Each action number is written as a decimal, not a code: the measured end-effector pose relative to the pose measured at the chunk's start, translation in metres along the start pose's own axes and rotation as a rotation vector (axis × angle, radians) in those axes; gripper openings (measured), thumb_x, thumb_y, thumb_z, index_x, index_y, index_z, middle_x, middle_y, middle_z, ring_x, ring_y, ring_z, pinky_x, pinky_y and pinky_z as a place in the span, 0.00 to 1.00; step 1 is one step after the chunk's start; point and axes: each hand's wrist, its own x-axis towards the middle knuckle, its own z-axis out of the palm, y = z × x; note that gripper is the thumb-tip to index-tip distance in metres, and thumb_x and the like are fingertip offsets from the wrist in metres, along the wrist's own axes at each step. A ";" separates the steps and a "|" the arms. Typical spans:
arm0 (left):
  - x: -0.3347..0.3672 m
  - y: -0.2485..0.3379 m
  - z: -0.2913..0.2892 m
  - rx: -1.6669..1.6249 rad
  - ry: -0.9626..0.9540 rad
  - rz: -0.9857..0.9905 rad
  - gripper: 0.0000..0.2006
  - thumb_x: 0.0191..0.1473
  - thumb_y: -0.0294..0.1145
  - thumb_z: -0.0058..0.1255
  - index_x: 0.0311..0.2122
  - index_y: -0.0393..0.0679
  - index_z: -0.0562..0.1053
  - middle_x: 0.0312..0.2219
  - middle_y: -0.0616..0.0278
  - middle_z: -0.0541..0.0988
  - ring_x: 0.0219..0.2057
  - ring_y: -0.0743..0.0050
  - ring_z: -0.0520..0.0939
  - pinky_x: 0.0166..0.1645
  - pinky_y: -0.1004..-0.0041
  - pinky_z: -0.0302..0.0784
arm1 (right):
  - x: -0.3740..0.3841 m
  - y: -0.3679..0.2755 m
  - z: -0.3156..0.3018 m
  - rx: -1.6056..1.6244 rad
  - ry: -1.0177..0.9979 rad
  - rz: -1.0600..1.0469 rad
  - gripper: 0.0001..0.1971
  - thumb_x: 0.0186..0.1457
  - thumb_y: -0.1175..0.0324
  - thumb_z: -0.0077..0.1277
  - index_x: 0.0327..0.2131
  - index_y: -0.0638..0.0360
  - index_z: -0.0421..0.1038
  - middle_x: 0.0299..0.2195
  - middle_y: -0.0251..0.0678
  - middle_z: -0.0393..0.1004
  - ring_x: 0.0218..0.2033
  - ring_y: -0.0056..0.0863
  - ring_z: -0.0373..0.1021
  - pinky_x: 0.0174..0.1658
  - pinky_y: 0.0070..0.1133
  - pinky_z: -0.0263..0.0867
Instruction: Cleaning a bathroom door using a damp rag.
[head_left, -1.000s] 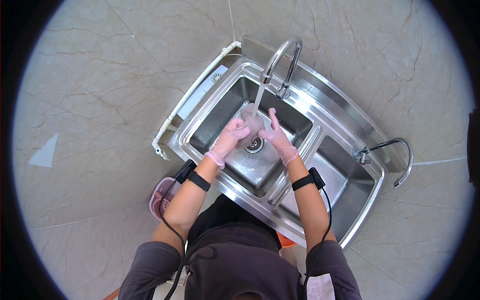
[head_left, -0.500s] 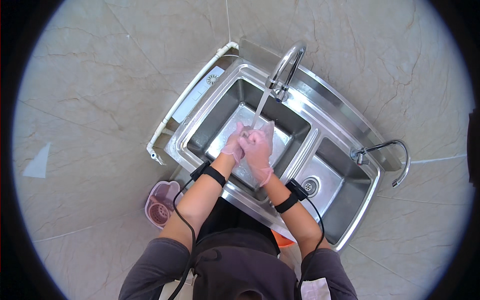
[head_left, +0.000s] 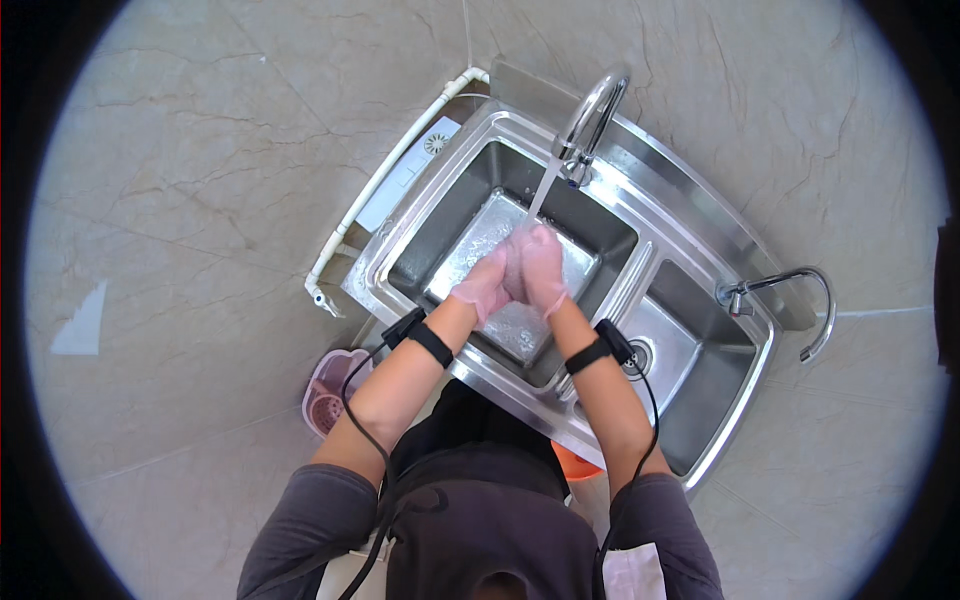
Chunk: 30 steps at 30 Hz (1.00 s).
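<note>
Reading the clock face from the gloved hands, a double stainless-steel sink (head_left: pixel 655 203) spreads around them, its deep rectangular left basin (head_left: pixel 478 238) directly beneath and its right basin (head_left: pixel 680 370) at four o'clock. A pink plastic bucket (head_left: pixel 318 388) with a strainer stands at eight o'clock, outside the sink. At one o'clock a tall, curved chrome faucet (head_left: pixel 590 108) arches over, its white stream of water (head_left: pixel 547 190) slanting down to the hands' far edge. The left hand (head_left: pixel 487 283) and right hand (head_left: pixel 543 265), both in thin pink gloves, are narrow, cupped together around a soft-looking pale grey piece (head_left: pixel 516 268); blur hides the separate fingers, so I cannot tell how firmly each presses. That piece sits between the palms, above the left basin's floor. Under running water, good handling likely means holding it squarely beneath the stream, rubbing gently, turning each side toward one o'clock, and staying low to limit splashing.
</note>
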 end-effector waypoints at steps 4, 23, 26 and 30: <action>-0.001 0.002 0.000 -0.195 -0.198 -0.037 0.17 0.59 0.44 0.33 0.46 0.45 0.65 0.44 0.59 0.71 0.45 0.64 0.72 0.48 0.60 0.69 | 0.010 0.031 -0.027 -0.241 0.117 0.112 0.19 0.47 0.52 0.50 0.29 0.61 0.69 0.36 0.48 0.69 0.37 0.44 0.65 0.42 0.33 0.60; 0.005 0.015 -0.040 0.119 -0.068 0.090 0.21 0.54 0.34 0.44 0.52 0.38 0.59 0.43 0.52 0.69 0.46 0.62 0.71 0.50 0.65 0.67 | -0.005 -0.044 -0.065 0.293 -0.067 0.082 0.10 0.45 0.70 0.55 0.32 0.60 0.68 0.24 0.27 0.68 0.23 0.14 0.63 0.27 0.13 0.59; -0.008 0.017 -0.005 -0.117 -0.040 -0.136 0.23 0.55 0.43 0.43 0.52 0.38 0.60 0.42 0.55 0.71 0.46 0.62 0.72 0.50 0.64 0.66 | -0.022 -0.074 -0.056 0.281 -0.158 0.102 0.08 0.45 0.70 0.55 0.30 0.60 0.69 0.23 0.27 0.69 0.23 0.14 0.63 0.27 0.13 0.59; 0.011 0.014 -0.023 -0.142 -0.293 -0.102 0.23 0.56 0.53 0.36 0.44 0.42 0.65 0.36 0.62 0.73 0.37 0.73 0.74 0.38 0.73 0.71 | -0.063 -0.078 -0.004 -0.036 -0.142 -0.018 0.06 0.49 0.69 0.52 0.28 0.59 0.68 0.21 0.31 0.69 0.23 0.20 0.65 0.29 0.18 0.62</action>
